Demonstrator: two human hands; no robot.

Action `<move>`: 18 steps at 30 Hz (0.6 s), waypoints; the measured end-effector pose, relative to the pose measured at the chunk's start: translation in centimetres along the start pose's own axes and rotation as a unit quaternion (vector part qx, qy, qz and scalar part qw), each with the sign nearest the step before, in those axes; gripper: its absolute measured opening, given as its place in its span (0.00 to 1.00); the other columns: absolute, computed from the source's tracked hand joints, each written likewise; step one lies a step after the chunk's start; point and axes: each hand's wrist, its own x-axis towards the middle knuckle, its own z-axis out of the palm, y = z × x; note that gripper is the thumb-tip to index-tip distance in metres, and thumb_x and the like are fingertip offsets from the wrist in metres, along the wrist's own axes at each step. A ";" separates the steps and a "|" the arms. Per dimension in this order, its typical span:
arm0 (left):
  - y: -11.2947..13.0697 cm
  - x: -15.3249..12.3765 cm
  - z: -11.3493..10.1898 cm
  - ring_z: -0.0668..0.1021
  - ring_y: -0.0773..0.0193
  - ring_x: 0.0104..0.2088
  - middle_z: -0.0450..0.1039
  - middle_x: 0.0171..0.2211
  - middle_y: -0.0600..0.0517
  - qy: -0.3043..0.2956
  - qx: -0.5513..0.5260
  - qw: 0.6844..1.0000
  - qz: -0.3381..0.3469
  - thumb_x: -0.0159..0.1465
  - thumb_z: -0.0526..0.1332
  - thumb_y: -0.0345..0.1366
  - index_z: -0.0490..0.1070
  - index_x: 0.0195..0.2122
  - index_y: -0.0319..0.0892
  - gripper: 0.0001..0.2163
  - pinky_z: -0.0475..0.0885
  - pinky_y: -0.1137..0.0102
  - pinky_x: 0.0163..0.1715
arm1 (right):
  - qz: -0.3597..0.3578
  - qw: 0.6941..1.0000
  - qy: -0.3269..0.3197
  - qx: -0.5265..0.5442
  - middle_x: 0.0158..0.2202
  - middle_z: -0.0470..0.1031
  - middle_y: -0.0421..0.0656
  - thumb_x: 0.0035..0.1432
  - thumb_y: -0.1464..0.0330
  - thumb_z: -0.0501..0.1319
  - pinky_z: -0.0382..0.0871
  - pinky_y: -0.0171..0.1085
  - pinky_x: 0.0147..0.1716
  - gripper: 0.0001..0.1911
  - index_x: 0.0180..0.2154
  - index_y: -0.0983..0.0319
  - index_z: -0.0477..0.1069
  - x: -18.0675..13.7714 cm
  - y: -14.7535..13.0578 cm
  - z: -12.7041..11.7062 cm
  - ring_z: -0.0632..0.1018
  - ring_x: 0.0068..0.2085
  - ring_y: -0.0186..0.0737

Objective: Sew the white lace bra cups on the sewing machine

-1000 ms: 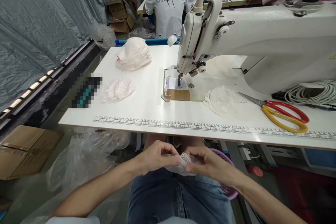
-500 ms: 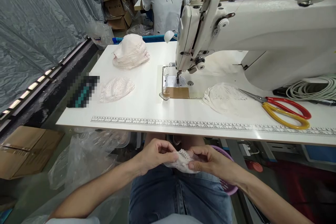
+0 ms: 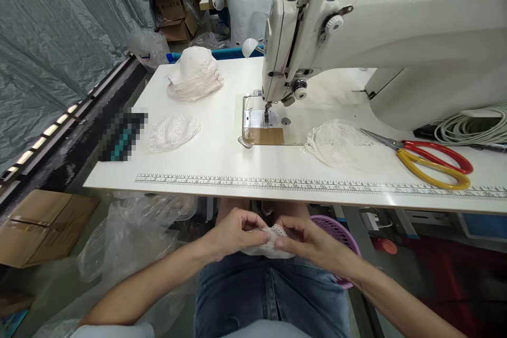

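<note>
Over my lap, below the table's front edge, I hold a small white lace fabric piece (image 3: 269, 249). My left hand (image 3: 242, 232) pinches its left side between thumb and fingers. On the other side my right hand (image 3: 301, 237) grips it, the thumb lying across the front. The two hands are close together, and the cloth bunches between them, partly hidden by the fingers. A similar white lace piece (image 3: 336, 142) lies on the table right of the needle plate. Another lace piece (image 3: 174, 133) lies flat at the left, in front of a stack of pale lace pieces (image 3: 195, 75).
A white sewing machine (image 3: 336, 37) stands on the white table (image 3: 222, 161). Scissors with red and yellow handles (image 3: 431, 161) lie at the right by a coiled cable (image 3: 475, 125). A purple basket (image 3: 336, 229) is under the table. A person in a white shirt (image 3: 251, 5) sits ahead.
My right hand has shifted slightly left, nearer to my left hand, and the lace piece is more bunched. The whole view has tipped a little; the things on the table lie as before.
</note>
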 end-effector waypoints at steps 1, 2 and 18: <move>0.0 0.0 0.0 0.66 0.72 0.23 0.69 0.23 0.53 0.000 0.005 1.000 0.001 0.54 0.65 0.40 0.75 0.30 0.35 0.11 0.59 0.76 0.24 | -0.001 1.000 0.022 -0.012 0.26 0.62 0.37 0.56 0.54 0.60 0.56 0.30 0.26 0.18 0.30 0.63 0.66 0.2 0.0 0.2 0.63 0.28 0.32; 0.0 -0.1 0.1 0.67 0.72 0.24 0.69 0.23 0.53 -0.003 0.009 1.000 0.003 0.53 0.65 0.40 0.75 0.30 0.35 0.11 0.59 0.76 0.25 | -0.002 0.999 0.040 -0.019 0.26 0.62 0.37 0.56 0.54 0.59 0.55 0.30 0.25 0.18 0.29 0.63 0.65 0.3 0.1 0.4 0.63 0.28 0.32; 0.2 -0.1 0.6 0.67 0.71 0.23 0.69 0.22 0.54 0.028 0.002 1.000 -0.012 0.49 0.67 0.41 0.75 0.27 0.35 0.12 0.59 0.75 0.25 | -0.081 0.979 0.113 -0.147 0.33 0.73 0.42 0.63 0.62 0.54 0.63 0.31 0.30 0.09 0.36 0.59 0.69 -0.3 0.0 1.0 0.73 0.33 0.36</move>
